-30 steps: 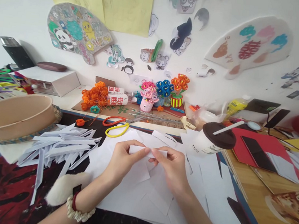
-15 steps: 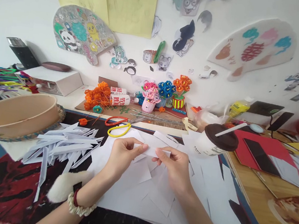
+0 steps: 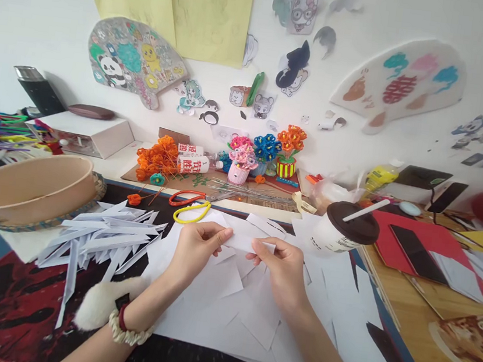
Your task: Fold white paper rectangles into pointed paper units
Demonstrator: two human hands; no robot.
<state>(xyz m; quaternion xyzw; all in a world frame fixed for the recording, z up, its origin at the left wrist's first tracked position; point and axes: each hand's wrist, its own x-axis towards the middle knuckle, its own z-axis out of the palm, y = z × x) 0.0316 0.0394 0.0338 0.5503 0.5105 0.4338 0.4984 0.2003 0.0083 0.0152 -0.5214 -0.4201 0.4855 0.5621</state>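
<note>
Centrally in the frame, a small white paper strip is held above loose white sheets. Its left end is pinched by the left hand, thumb on top and fingers curled closely behind; its right end is gripped likewise by the right hand, digits nearly closed. At centre left, folded paper strips are heaped.

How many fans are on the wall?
2. The panda fan is on the left part of the wall, and the white fan with red writing is on the right. Neither looks hidden.
</note>
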